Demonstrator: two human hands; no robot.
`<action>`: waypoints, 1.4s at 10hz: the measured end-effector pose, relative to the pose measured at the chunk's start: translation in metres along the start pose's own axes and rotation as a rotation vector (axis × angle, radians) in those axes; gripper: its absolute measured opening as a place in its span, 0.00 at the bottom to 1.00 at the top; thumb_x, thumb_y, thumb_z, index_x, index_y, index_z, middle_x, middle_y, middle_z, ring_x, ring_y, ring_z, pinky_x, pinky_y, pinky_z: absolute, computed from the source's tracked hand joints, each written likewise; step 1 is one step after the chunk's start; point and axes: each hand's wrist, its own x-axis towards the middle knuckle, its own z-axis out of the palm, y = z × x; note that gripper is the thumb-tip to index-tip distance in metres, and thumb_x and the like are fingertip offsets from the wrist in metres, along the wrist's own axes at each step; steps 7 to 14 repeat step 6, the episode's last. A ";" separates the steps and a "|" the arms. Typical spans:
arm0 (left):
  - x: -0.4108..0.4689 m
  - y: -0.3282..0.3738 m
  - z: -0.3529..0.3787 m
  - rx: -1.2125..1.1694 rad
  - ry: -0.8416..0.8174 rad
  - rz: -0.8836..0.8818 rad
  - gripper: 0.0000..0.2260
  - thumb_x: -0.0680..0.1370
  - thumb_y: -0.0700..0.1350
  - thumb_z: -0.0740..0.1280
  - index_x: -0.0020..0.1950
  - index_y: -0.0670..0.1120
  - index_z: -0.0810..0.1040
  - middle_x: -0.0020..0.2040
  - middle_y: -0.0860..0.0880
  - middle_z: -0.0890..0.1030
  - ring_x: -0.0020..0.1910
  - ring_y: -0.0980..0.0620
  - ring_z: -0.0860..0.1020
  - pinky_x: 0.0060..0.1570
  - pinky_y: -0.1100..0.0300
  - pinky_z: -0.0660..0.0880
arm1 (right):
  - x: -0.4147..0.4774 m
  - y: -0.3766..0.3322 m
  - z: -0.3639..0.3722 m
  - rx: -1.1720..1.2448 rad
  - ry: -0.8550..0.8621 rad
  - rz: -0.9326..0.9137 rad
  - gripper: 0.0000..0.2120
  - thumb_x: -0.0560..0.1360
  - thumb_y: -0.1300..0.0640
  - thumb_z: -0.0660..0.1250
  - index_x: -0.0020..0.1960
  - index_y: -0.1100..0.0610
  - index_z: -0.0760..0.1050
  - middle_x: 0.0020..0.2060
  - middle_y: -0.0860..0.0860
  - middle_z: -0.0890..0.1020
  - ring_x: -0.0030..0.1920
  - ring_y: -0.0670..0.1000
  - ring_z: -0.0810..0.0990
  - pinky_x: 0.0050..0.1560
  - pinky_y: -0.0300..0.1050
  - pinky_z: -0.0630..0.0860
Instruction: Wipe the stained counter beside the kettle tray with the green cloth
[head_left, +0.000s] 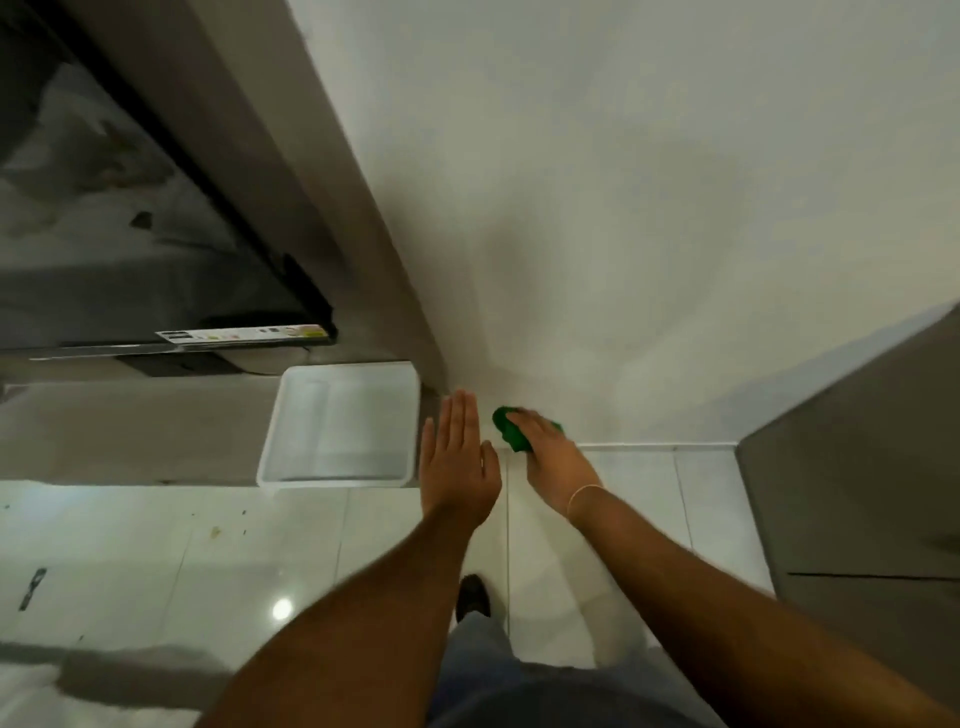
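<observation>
Head view: my right hand (550, 457) presses flat on the crumpled green cloth (511, 434), fingers clamped over it on the pale counter (485, 439) against the smooth white wall (623, 208). The bunched cloth's long axis runs slantwise toward the wall. My left hand (457, 462) lies open, fingers together, beside the rectangular white plastic tray (270, 457).

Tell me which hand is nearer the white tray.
Left. The left hand lies flat just right of the tray; the right hand, farther right, presses the green cloth.
</observation>
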 end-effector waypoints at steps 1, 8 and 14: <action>-0.005 -0.080 -0.006 -0.012 0.033 -0.098 0.34 0.83 0.53 0.43 0.90 0.46 0.41 0.91 0.46 0.41 0.89 0.47 0.40 0.89 0.43 0.44 | 0.033 -0.054 0.048 0.033 -0.140 -0.061 0.31 0.81 0.70 0.61 0.81 0.51 0.67 0.76 0.52 0.73 0.73 0.56 0.76 0.77 0.40 0.64; -0.038 -0.223 0.001 -0.054 0.052 -0.192 0.36 0.84 0.53 0.48 0.90 0.49 0.40 0.91 0.47 0.43 0.90 0.49 0.42 0.88 0.42 0.44 | 0.115 -0.170 0.171 -0.174 -0.599 -0.032 0.38 0.87 0.47 0.59 0.86 0.53 0.39 0.86 0.54 0.44 0.86 0.57 0.45 0.85 0.58 0.48; -0.038 -0.223 0.001 -0.054 0.052 -0.192 0.36 0.84 0.53 0.48 0.90 0.49 0.40 0.91 0.47 0.43 0.90 0.49 0.42 0.88 0.42 0.44 | 0.115 -0.170 0.171 -0.174 -0.599 -0.032 0.38 0.87 0.47 0.59 0.86 0.53 0.39 0.86 0.54 0.44 0.86 0.57 0.45 0.85 0.58 0.48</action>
